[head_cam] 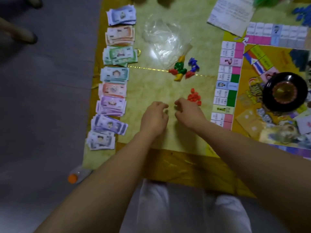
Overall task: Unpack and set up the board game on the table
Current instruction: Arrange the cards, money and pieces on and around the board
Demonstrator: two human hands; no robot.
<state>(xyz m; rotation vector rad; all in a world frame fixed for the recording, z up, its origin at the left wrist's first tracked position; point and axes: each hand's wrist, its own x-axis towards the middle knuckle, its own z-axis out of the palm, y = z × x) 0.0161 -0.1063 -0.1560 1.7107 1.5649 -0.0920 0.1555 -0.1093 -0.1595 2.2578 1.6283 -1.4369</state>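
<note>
Currently I see both hands low over the table, fingertips facing each other, a small gap between them. Left hand and right hand have their fingers curled; it's too blurred for me to tell whether either pinches anything. Red pieces sit in a small pile just beyond the right hand's fingers. Mixed coloured pieces lie farther out, beside a clear plastic bag. Board is right of the hands, money stacks in a column on the left.
</note>
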